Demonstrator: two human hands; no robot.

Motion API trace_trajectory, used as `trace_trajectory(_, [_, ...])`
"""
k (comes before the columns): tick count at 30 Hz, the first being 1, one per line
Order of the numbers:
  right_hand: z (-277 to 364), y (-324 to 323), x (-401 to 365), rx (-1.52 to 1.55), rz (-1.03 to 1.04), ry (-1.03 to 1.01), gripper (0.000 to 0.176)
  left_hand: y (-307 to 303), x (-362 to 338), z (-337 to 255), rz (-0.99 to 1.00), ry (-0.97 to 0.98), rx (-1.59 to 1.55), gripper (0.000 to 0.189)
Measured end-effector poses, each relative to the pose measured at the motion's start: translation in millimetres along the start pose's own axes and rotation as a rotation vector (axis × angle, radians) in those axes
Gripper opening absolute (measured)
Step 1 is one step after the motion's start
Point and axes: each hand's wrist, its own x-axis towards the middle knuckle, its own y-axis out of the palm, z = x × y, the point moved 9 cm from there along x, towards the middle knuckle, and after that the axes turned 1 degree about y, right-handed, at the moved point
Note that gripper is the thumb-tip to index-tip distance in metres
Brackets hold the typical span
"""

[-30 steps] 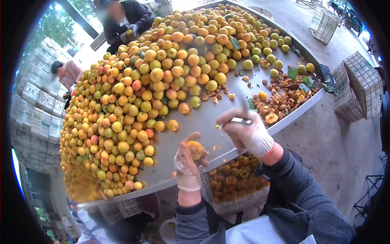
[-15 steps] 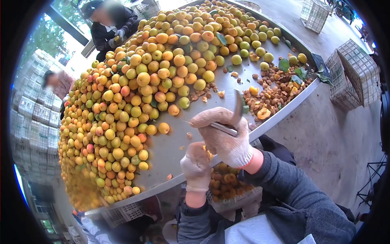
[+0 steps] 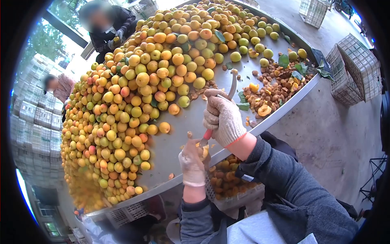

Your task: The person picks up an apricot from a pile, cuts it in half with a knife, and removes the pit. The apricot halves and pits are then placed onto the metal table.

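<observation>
My right hand, in a white knit glove, is wrapped around a curved knife. Its bent metal blade rises above the fist, and a red part with a metal end shows below, close to my left hand. My left hand, gloved too, is closed on an apricot whose orange flesh shows between the fingers. Both hands are over the near edge of a metal table. A large heap of yellow-orange and greenish apricots covers its far and left side.
Stones and torn apricot pieces lie with leaves at the table's right corner. Below the edge, a crate holds apricot halves. Plastic crates stand on the floor at right; others are stacked at left. Two people are across the heap.
My right hand has moved up and turned, so the blade points upward and the red part shows. My left hand stays nearly in place with the apricot. A person opposite has raised their head.
</observation>
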Motion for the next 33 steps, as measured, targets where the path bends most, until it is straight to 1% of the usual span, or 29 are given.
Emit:
trace_trajectory(1, [-5.8, -3.0, 2.9, 0.078, -0.014, 0.034, 0.017, 1.0, -3.9, 15.5, 0.0, -0.236, -0.144, 0.026])
trace_trajectory(2, [-11.5, -4.7, 4.8, 0.155, -0.026, 0.07, 0.017, -0.5, -4.2, 17.3, -0.004, -0.233, -0.144, 0.026])
trace_trajectory(4, [-13.3, -4.0, 4.3, 0.135, -0.031, 0.045, 0.016, 3.7, -3.2, -8.4, 0.084, 0.224, 0.481, 0.025])
trace_trajectory(5, [-12.3, -3.3, 3.1, 0.115, -0.04, 0.017, 0.015, -9.0, 5.6, 13.0, 0.081, 0.224, 0.484, 0.025])
trace_trajectory(6, [-12.7, -0.6, 1.9, 0.116, -0.038, 0.019, 0.015, -34.8, 22.8, 60.8, 0.042, 0.016, 0.071, 0.026])
trace_trajectory(7, [-5.0, 0.0, 0.4, 0.083, -0.064, -0.056, 0.015, -34.6, 26.0, 71.4, 0.002, -0.19, -0.343, 0.028])
trace_trajectory(8, [2.4, 0.5, -0.8, 0.05, -0.089, -0.131, 0.014, -36.1, 24.8, 63.5, -0.001, -0.187, -0.345, 0.028])
trace_trajectory(9, [15.3, 3.0, -1.9, 0.0, -0.042, -0.22, 0.014, -29.2, 21.3, 56.9, 0.07, -0.241, -0.483, 0.031])
trace_trajectory(10, [27.3, 7.0, -8.9, -0.196, -0.018, -0.248, 0.015, -16.8, 17.5, 43.9, 0.141, -0.294, -0.622, 0.035])
trace_trajectory(11, [30.9, 12.4, -14.8, -0.368, 0.015, -0.198, 0.014, -16.8, 19.4, 42.6, 0.135, -0.289, -0.627, 0.035])
trace_trajectory(12, [29.5, 17.0, -18.7, -0.537, 0.047, -0.149, 0.013, -22.5, 23.3, 36.4, 0.085, -0.197, -0.587, 0.038])
trace_trajectory(13, [22.5, 15.9, -18.8, -0.537, 0.052, -0.15, 0.013, -27.9, 25.6, 29.8, 0.038, -0.105, -0.545, 0.041])
trace_trajectory(15, [-2.2, 39.9, -29.4, -1.023, 0.376, -0.339, 0.014, -27.6, 22.7, 24.6, 0.0, -0.062, -0.551, 0.042])
trace_trajectory(16, [-6.9, 37.1, -32.2, -1.024, 0.377, -0.34, 0.014, -30.7, 21.5, 21.6, -0.038, -0.025, -0.556, 0.043])
trace_trajectory(18, [-26.5, 55.5, -51.7, -1.636, 0.604, -0.629, 0.018, -34.6, 25.3, 32.1, -0.031, -0.042, -0.575, 0.044])
trace_trajectory(19, [-32.8, 52.2, -50.4, -1.759, 0.636, -0.551, 0.021, -35.3, 25.8, 34.8, -0.026, -0.06, -0.594, 0.045])
trace_trajectory(20, [-32.8, 49.8, -49.8, -1.758, 0.641, -0.55, 0.021, -37.6, 24.6, 35.0, -0.031, -0.059, -0.594, 0.045])
trace_trajectory(22, [-36.3, 38.5, -43.2, -1.966, 0.607, -0.55, 0.02, -41.5, 21.9, 30.4, -0.044, -0.046, -0.583, 0.046])
trace_trajectory(23, [-33.2, 35.8, -40.7, -1.964, 0.61, -0.551, 0.02, -42.3, 21.0, 27.4, -0.046, -0.044, -0.582, 0.046])
trace_trajectory(25, [-22.5, 20.6, -27.6, -2.089, 0.471, -0.46, 0.02, -44.2, 19.4, 20.3, -0.065, -0.03, -0.671, 0.047])
trace_trajectory(26, [-20.1, 19.8, -28.5, -2.086, 0.47, -0.46, 0.02, -44.0, 17.4, 17.3, -0.065, -0.03, -0.668, 0.047])
trace_trajectory(28, [3.3, 24.6, -31.5, -1.902, 0.327, -0.556, 0.02, -49.7, 13.3, 15.2, -0.149, -0.04, -0.69, 0.042])
trace_trajectory(29, [7.9, 22.5, -28.4, -1.84, 0.315, -0.484, 0.02, -51.5, 10.0, 14.4, -0.155, -0.033, -0.687, 0.042])
trace_trajectory(30, [11.6, 25.5, -29.1, -1.831, 0.327, -0.487, 0.02, -49.4, 4.6, 13.9, -0.093, -0.052, -0.464, 0.039])
trace_trajectory(31, [20.8, 26.8, -27.6, -1.769, 0.27, -0.491, 0.02, -47.4, -0.2, 13.1, -0.033, -0.067, -0.237, 0.037])
trace_trajectory(32, [30.6, 27.6, -25.4, -1.704, 0.213, -0.495, 0.02, -45.6, -8.3, 2.4, -0.04, -0.052, -0.228, 0.037])
trace_trajectory(33, [38.4, 28.2, -24.6, -1.606, 0.204, -0.504, 0.019, -26.9, -22.1, -9.4, 0.128, -0.049, 0.051, 0.037])
